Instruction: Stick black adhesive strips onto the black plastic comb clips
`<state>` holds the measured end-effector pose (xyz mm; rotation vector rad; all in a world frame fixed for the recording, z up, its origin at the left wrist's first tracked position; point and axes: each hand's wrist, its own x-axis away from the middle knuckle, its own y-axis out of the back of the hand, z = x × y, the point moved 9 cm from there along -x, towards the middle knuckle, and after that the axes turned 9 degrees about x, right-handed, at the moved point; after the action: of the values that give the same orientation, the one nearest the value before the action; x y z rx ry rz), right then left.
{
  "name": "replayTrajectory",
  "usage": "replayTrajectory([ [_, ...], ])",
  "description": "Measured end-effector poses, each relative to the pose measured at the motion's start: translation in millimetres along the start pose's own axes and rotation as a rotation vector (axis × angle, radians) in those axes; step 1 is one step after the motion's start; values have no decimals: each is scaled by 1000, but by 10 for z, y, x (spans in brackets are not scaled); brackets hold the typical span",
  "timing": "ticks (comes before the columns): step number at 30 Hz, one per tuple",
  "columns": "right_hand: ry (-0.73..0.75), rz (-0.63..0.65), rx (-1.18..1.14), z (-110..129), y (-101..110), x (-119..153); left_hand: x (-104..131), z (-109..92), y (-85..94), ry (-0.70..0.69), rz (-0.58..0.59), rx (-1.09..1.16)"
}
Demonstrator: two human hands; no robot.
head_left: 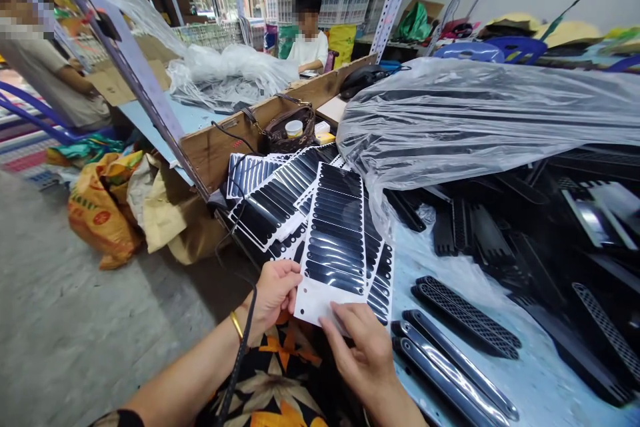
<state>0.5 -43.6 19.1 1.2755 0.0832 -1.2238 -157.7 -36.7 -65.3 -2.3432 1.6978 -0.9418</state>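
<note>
A white backing sheet with rows of glossy black strips (336, 233) lies tilted over a pile of similar sheets (270, 203). Its near end is bare white. My left hand (274, 293), with a gold bangle at the wrist, pinches the sheet's left edge near that bare end. At the near edge, the thumb and fingers of my right hand (364, 347) close on the white part. To the right of the sheets, several long glossy black pieces (450, 367) and a pair with a mesh pattern (465, 317) rest on the light blue table (415, 253).
Clear plastic film (480, 120) covers a heap of black parts (550, 240) at the right. Behind the sheets are a wooden board (235, 133) and a brown bag (287, 130). Sacks (103, 213) stand on the floor at left. Two people sit further back.
</note>
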Motion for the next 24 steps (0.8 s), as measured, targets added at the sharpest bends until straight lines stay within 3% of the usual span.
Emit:
replayTrajectory([
  [3, -86, -10, 9, -72, -54, -100, 13, -14, -81, -10, 26, 23],
  [8, -252, 78, -73, -174, -298, -202, 1, -22, -274, 17, 121, 73],
  [13, -265, 54, -98, -197, -278, -294, -17, 24, -383, 62, 188, 83],
  [17, -327, 74, -114, -287, -226, -337, -39, 78, -344, 64, 169, 63],
  [21, -493, 63, -149, -479, 140, -253, -64, 72, -212, 50, 77, 14],
  [24, -717, -46, -120, -740, 740, -53, -76, 4, -134, -3, 30, -40],
])
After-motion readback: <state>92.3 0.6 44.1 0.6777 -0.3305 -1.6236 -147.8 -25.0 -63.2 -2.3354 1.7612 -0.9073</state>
